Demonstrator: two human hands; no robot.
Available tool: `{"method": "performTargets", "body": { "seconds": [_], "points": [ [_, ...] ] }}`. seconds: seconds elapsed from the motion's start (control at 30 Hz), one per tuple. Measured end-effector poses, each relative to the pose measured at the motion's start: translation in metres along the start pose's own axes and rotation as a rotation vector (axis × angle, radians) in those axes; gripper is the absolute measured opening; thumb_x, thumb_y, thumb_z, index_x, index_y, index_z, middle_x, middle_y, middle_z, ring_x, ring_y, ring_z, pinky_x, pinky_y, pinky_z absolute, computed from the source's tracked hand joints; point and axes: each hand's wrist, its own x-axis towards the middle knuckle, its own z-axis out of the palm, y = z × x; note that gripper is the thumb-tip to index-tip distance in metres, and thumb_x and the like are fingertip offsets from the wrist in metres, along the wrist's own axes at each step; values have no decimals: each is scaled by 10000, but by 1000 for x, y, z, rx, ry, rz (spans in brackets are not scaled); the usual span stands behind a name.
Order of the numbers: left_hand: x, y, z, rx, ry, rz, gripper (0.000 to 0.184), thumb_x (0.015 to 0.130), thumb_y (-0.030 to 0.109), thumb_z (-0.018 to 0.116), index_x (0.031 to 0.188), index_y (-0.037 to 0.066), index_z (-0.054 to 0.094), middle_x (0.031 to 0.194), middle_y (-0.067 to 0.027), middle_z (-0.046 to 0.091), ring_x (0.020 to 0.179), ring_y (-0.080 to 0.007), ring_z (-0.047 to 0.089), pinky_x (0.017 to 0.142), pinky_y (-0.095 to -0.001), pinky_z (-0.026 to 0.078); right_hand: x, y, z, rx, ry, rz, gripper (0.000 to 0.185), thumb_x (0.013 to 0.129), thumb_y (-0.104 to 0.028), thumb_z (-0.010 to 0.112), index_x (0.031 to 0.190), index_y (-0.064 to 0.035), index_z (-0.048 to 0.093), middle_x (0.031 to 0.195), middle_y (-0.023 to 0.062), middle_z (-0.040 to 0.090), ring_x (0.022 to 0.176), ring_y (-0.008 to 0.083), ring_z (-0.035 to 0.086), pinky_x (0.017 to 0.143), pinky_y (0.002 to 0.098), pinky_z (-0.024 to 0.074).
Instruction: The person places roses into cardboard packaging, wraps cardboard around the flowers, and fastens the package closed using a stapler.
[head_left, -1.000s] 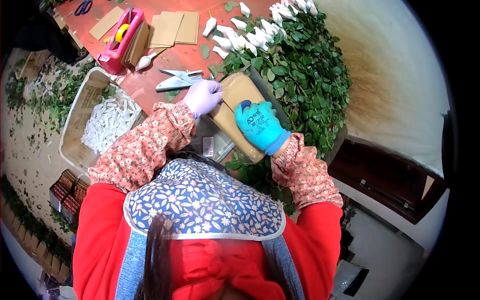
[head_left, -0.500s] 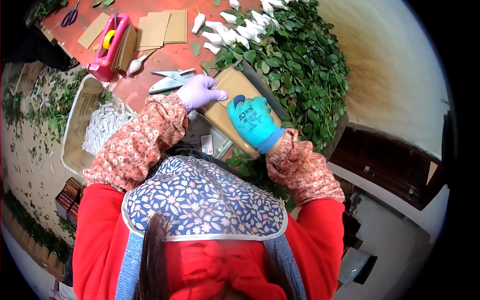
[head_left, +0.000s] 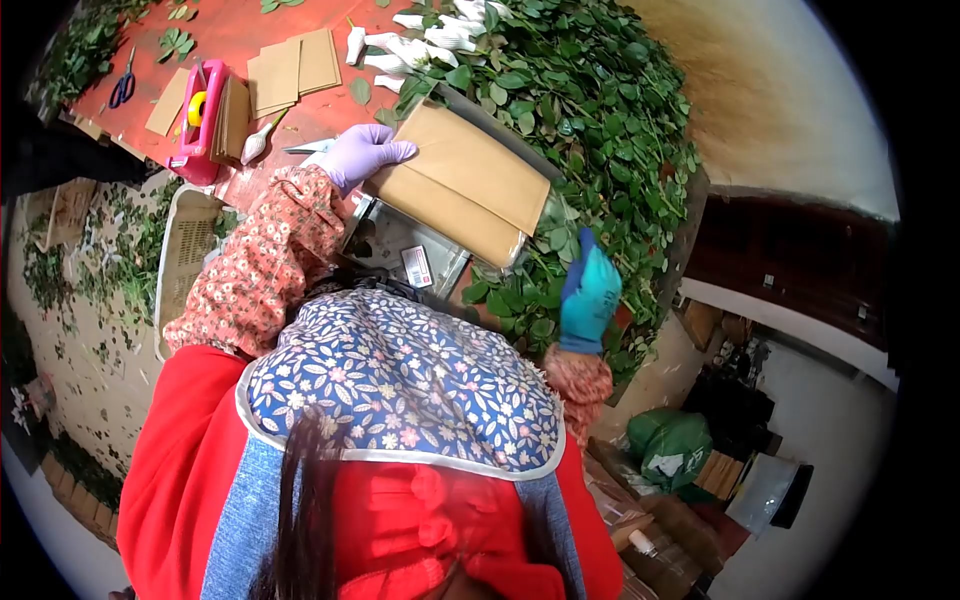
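A tan cardboard wrap, with a fold line along its length, lies over a metal frame. My left hand, in a lavender glove, grips its upper left edge, thumb on top and fingers mostly hidden. Clear plastic shows at the wrap's lower end. My right hand, in a teal and dark-blue glove, is apart from the wrap, over the leafy stems at the right. Its thumb points up, and nothing shows in it. What lies inside the wrap is hidden.
On the red table are a pink tape dispenser, cardboard pieces, scissors and white-sleeved flower buds. Partly hidden metal shears lie behind my left hand. A plastic basket stands at the left.
My right hand has left the cardboard wrap and moved right and down over the leaves. My left hand keeps its hold at the wrap's edge. The wrap now looks wider and flatter.
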Motion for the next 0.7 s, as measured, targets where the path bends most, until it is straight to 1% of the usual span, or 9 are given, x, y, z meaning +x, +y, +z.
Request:
{"method": "performTargets", "body": {
  "seconds": [0.13,0.2,0.3,0.4,0.43,0.53,0.57,0.63,0.7],
  "points": [
    [2,-2,-1,48,-9,-12,277,872,318,787,900,56,703,753,35,638,643,-64,544,604,-238,435,0,-14,-46,62,70,178,274,913,-68,614,1161,42,653,941,189,694,797,322,676,672,392,518],
    [6,-6,-2,100,2,-29,255,875,309,785,854,72,692,723,45,614,627,-59,523,586,-232,413,14,-57,-52,382,53,345,253,902,-134,679,1086,40,682,917,182,715,795,318,700,683,381,534],
    [9,-6,-9,174,-20,3,228,880,284,783,824,87,683,699,55,594,615,-52,508,572,-221,393,10,-81,-24,273,-282,490,548,822,-473,759,1071,9,686,924,177,729,788,318,703,705,413,535],
    [10,-11,-5,65,8,43,227,873,278,789,814,89,678,703,58,591,616,-46,500,573,-223,395,9,-83,0,453,-337,618,684,791,-564,747,1145,13,644,920,161,723,802,303,697,720,416,530],
    [11,-9,-10,141,-17,7,231,874,287,788,836,83,686,728,57,606,629,-41,503,587,-226,409,13,-80,5,492,-433,696,619,824,-483,754,1182,1,610,891,148,708,786,293,677,721,404,522],
    [9,-7,-7,170,-18,46,238,884,295,776,841,80,682,732,62,606,628,-40,498,585,-226,404,-12,-53,43,865,-175,591,274,892,-240,734,1053,-32,657,848,129,693,714,244,636,663,345,505],
    [9,-10,-7,171,-23,40,238,884,295,776,841,80,682,732,62,606,628,-40,498,585,-226,404,-1,-46,18,864,-242,661,240,881,-234,750,974,-23,681,822,120,693,696,218,637,643,328,501],
    [15,-11,-8,195,-22,21,241,887,293,773,822,82,677,727,63,600,628,-39,494,584,-222,400,4,-26,3,655,-326,476,281,847,-277,783,929,-23,695,801,123,697,675,214,642,646,333,510],
    [13,-10,-7,195,-27,44,245,891,293,770,818,80,674,722,65,591,628,-36,488,583,-216,395,10,-24,-3,635,-344,510,311,822,-309,801,906,-25,704,807,129,706,680,231,656,651,343,521]
  ]
}}
